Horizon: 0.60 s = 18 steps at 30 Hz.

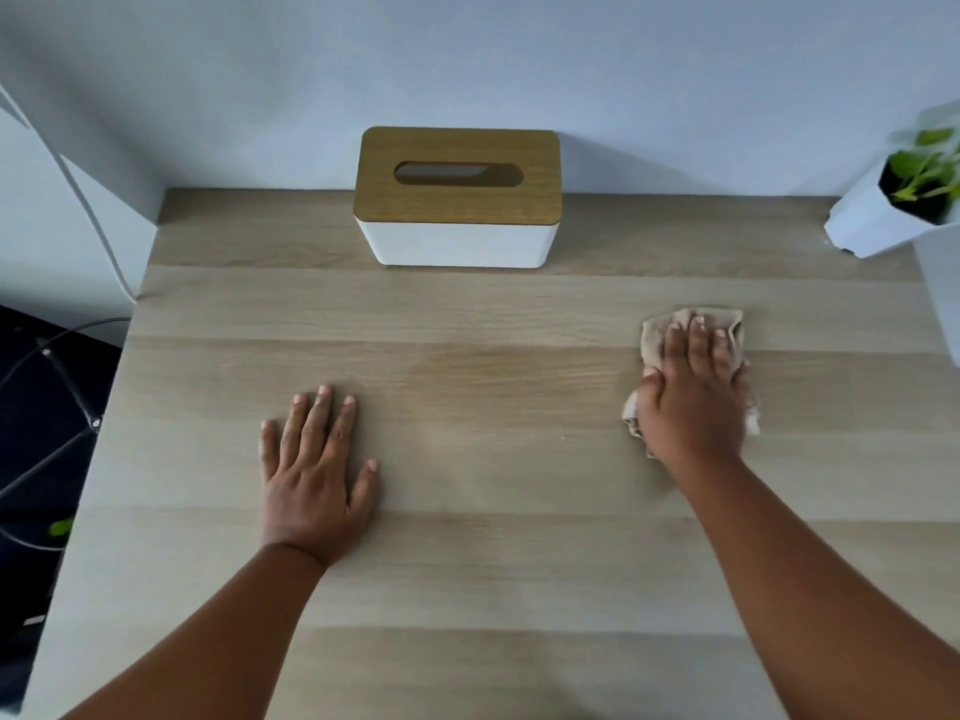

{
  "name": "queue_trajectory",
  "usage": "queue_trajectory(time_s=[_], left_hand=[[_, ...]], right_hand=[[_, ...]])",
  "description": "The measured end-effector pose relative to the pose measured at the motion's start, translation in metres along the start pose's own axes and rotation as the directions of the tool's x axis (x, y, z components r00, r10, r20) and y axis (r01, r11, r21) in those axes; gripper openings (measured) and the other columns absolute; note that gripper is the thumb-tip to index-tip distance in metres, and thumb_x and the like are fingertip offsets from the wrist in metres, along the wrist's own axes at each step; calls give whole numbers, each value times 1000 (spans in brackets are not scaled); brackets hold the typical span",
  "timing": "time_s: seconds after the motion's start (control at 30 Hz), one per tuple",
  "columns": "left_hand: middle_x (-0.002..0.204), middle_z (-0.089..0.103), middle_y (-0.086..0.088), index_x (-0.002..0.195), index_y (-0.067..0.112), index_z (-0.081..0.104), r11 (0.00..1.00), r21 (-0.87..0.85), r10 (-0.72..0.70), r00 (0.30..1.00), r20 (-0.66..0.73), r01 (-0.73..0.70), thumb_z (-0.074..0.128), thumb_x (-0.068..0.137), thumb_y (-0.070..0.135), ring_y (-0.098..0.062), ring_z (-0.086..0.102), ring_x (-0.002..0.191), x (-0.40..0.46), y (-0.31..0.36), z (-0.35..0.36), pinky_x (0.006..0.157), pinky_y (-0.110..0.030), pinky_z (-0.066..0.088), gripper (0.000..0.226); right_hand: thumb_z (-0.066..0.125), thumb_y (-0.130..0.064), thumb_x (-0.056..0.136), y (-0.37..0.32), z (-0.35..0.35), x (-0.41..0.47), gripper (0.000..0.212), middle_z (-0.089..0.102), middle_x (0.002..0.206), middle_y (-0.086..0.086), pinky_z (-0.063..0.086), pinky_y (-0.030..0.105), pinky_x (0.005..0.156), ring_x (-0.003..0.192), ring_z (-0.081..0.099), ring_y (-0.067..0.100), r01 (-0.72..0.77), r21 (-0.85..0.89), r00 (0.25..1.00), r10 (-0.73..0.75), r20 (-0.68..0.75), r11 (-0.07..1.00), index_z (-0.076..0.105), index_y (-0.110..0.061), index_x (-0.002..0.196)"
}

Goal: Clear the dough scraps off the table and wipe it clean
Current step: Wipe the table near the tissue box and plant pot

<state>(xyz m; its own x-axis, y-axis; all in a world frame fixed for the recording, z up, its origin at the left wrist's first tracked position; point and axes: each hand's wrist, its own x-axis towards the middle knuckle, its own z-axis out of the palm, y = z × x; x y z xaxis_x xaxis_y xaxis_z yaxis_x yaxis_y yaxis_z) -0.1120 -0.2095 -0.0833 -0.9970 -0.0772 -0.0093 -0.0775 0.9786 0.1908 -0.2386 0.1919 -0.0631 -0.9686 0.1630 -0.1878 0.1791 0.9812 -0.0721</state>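
dough scraps are nowhere to be seen on the table, apart from perhaps 1 or 2 pale specks too small to identify, so the clearing step looks done and the wiping step is in hand. nearest the person, the 2 forearms reach forward over the wood-grain top. the left hand lies flat with its fingers straight and spread, palm down on the bare surface, holding nothing and seemingly bracing. further out on the right side, the right hand presses a crumpled beige cloth against the table, fingers extended over it rather than curled round it. the cloth pokes out past the fingertips and beside the wrist. the next move probably calls for sweeping the cloth across the unwiped middle and left parts, keeping pressure even. at the far edge stands a tissue box, with a potted plant at the far right corner.
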Motion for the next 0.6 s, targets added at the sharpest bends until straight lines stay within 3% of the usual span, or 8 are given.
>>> queue_trajectory(time_s=[0.07,0.13,0.27,0.37,0.47,0.53,0.6], left_hand=[[168,28,-9,158,18,39,1000,-11,-6,1000,4,6,40,92,52,-31,17,158,0,0,-1,125,-60,13,75],[168,28,-9,158,17,39,1000,-23,-11,1000,6,11,39,92,53,-30,16,158,0,1,-3,125,-60,12,75],[168,29,-10,157,17,40,999,-37,-32,999,29,33,37,90,53,-31,17,158,0,6,-8,126,-59,11,77],[168,27,-11,157,16,39,996,-42,-75,996,47,77,36,87,56,-32,15,158,0,12,-9,126,-59,10,81],[169,24,-15,157,11,37,988,-56,-138,988,64,141,35,84,63,-35,11,158,-2,36,-6,126,-60,7,89],[168,24,-17,157,6,37,995,-56,-76,994,72,81,37,85,64,-36,11,158,-5,64,-2,126,-61,7,92],[168,24,-18,157,3,35,998,-50,35,996,76,-32,39,86,63,-35,11,158,-8,99,5,126,-61,9,93]], right_hand=[[33,-40,94,-32,5,-19,71,19,170,14,17,62,123,158,13,36,35,1,999,-35,-11,999,32,-15,161],[42,-39,95,-64,15,-54,69,22,170,13,18,62,122,158,12,36,233,4,972,-233,-24,973,34,-16,160],[47,-40,94,-92,44,-144,71,17,171,11,15,64,122,159,6,35,621,33,783,-622,9,783,32,-16,160],[47,-41,97,-50,50,-169,71,11,173,5,15,62,124,160,5,31,708,29,705,-709,31,705,29,-17,161],[50,-40,96,29,37,-149,69,17,172,4,21,61,122,159,12,29,561,-3,828,-560,-20,828,35,-17,160],[44,-42,95,96,23,-122,68,23,170,8,26,61,120,158,19,31,286,-26,957,-286,-37,958,39,-16,158],[32,-45,94,159,6,-96,71,28,168,13,28,62,118,155,24,35,-34,-27,999,34,-14,999,40,-13,157]])
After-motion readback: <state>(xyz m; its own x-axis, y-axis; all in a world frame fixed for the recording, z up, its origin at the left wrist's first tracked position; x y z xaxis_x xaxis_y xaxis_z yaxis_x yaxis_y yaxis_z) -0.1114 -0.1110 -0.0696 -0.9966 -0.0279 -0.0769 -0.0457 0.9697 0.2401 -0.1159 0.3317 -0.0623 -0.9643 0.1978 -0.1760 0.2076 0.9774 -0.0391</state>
